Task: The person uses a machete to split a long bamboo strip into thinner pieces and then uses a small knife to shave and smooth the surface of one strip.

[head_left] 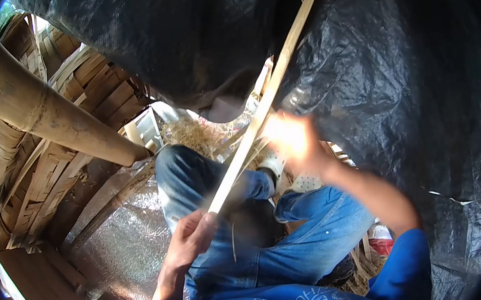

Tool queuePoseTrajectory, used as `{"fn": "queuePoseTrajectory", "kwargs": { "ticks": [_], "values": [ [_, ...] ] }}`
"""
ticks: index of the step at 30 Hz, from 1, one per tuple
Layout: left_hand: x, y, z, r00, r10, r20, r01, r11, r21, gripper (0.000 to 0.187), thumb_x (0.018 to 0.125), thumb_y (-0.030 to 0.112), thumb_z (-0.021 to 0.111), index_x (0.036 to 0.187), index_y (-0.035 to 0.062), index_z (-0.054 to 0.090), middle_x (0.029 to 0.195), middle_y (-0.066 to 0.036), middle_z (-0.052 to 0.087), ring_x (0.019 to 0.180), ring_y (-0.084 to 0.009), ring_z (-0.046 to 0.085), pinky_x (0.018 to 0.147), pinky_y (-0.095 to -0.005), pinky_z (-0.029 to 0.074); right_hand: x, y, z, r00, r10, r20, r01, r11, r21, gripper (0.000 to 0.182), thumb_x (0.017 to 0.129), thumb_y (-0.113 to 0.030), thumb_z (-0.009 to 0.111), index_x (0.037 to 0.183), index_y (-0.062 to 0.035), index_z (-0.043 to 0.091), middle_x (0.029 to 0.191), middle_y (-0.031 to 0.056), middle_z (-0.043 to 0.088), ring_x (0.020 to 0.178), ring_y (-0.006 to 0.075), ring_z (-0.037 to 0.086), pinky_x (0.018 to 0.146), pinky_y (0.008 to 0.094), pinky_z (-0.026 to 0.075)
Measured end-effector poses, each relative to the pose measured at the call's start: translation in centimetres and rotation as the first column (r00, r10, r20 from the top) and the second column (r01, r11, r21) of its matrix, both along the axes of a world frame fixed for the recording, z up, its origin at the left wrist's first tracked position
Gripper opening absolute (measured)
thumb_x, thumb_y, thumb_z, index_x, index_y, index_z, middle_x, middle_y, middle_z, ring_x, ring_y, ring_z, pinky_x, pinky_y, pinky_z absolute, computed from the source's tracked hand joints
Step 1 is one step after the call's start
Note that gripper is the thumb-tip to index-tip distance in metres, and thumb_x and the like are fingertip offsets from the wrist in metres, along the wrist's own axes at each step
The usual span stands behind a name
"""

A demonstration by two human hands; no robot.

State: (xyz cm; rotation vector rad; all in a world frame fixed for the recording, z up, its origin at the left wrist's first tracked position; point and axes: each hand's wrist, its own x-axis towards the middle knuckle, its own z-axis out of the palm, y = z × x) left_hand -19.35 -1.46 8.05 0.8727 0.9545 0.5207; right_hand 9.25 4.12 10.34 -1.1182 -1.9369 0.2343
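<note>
A long pale bamboo strip (269, 91) runs slantwise from above my lap up to the top of the view. My left hand (194, 235) is closed round its lower end, thumb on top, in front of my knee. My right hand (293, 138) is beside the middle of the strip, blurred by motion and washed out by bright light, so its fingers do not show. Thin slivers (251, 156) stand off the strip near that hand. A fine curled shaving (233, 243) appears over my lap.
Black plastic sheeting (353, 50) hangs in front and to the right. A thick bamboo pole (42, 106) juts in from the left, before woven bamboo panels (96, 86). Fibrous shavings (192, 133) lie beyond my knees. Cardboard (37, 282) stands at lower left.
</note>
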Motion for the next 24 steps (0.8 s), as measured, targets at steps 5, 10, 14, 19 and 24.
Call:
{"fn": "queuePoseTrajectory", "kwargs": {
  "ticks": [5,10,14,19,24],
  "values": [
    [-0.9,0.3,-0.6,0.994,-0.033,0.104,0.045,0.992,-0.119,0.034,0.099,0.036,0.05,0.083,0.0061,0.055,0.051,0.007,0.035,0.041,-0.0041,0.028,0.039,-0.0217,0.02,-1.4,0.9,1.3,0.987,0.022,-0.161,-0.042,0.991,-0.125,0.018,0.092,-0.014,0.055,0.084,-0.0008,0.063,0.064,0.0129,0.063,0.056,0.0278,0.063,0.049,0.0357,0.047],
    [-0.6,0.5,-0.6,0.976,-0.066,0.208,0.113,0.968,-0.225,0.032,0.099,0.035,0.049,0.082,0.0081,0.055,0.052,0.007,0.035,0.042,-0.0034,0.028,0.04,-0.0212,0.019,-4.1,-3.3,1.1,0.989,0.145,-0.002,-0.141,0.963,-0.229,0.023,0.091,-0.019,0.058,0.076,-0.0024,0.061,0.057,0.0145,0.057,0.048,0.0283,0.057,0.057,0.0379,0.046],
    [-0.5,0.8,-0.1,0.99,-0.029,0.138,0.045,0.993,-0.109,0.029,0.1,0.031,0.048,0.085,0.0075,0.056,0.055,0.008,0.036,0.044,-0.0025,0.029,0.041,-0.0209,0.02,-2.7,-0.8,1.5,0.976,0.051,-0.214,-0.081,0.988,-0.133,0.024,0.094,-0.017,0.054,0.078,-0.0006,0.06,0.062,0.0131,0.06,0.051,0.0217,0.058,0.055,0.0336,0.047],
    [0.2,0.9,0.4,0.984,-0.021,0.176,0.047,0.988,-0.149,0.031,0.1,0.031,0.047,0.085,0.0049,0.056,0.054,0.008,0.035,0.043,-0.0033,0.028,0.04,-0.0211,0.02,-3.2,-2.3,0.8,0.989,0.126,0.078,-0.111,0.979,-0.171,0.022,0.092,-0.017,0.054,0.076,-0.0032,0.059,0.069,0.016,0.062,0.06,0.0271,0.06,0.054,0.0365,0.047],
    [-0.5,0.6,0.3,0.997,0.008,0.073,-0.002,0.998,-0.069,0.033,0.1,0.031,0.047,0.084,0.0033,0.056,0.053,0.007,0.035,0.042,-0.0038,0.029,0.039,-0.0217,0.02,-2.0,-0.6,0.6,0.998,-0.056,0.002,0.056,0.994,-0.09,0.022,0.092,-0.019,0.056,0.075,-0.0042,0.059,0.063,0.0156,0.06,0.061,0.0261,0.063,0.06,0.0383,0.05]
  ]
}}
